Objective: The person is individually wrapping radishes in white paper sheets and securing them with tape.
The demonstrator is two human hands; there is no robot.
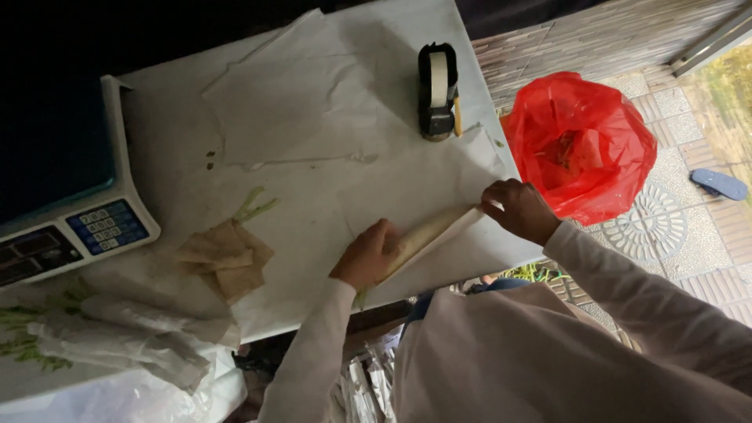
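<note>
A long white radish (427, 229) lies slanted on a sheet of white paper (415, 176) near the table's front edge, partly rolled in it. My left hand (366, 254) is closed over the radish's lower end with the paper around it. My right hand (518, 209) pinches the paper at the radish's upper end, by the table's right edge. Green stalks show just below my left hand.
A black tape dispenser (437, 90) stands at the back right. More white sheets (294, 98) lie behind. A weighing scale (74, 196) sits at left, brown paper scraps (227, 254) in the middle, wrapped vegetables (117, 333) at front left. A red plastic bag (580, 145) stands on the paved floor.
</note>
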